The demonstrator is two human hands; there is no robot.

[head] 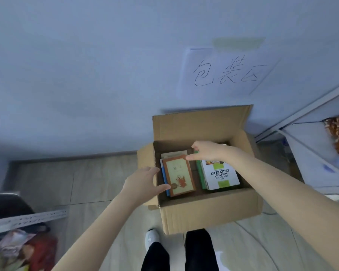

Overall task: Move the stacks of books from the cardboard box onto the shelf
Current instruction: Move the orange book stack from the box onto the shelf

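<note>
An open cardboard box [207,212] stands on the floor against the wall. Inside lie two stacks of books: a left stack topped by an orange-framed cream book [179,176], and a right stack topped by a white "Literature of Classic" book [220,177]. My left hand [143,184] reaches over the box's left wall, fingers spread, beside the left stack's edge. My right hand [207,151] hovers over the far end of the box, fingers apart, its fingertips at the top right corner of the orange book. Neither hand holds anything.
A white metal shelf [311,145] stands to the right, with an orange patterned item on it. A paper sign [229,73] hangs on the wall above the box. Bags and a perforated metal strip [27,218] lie at the lower left. My feet stand just before the box.
</note>
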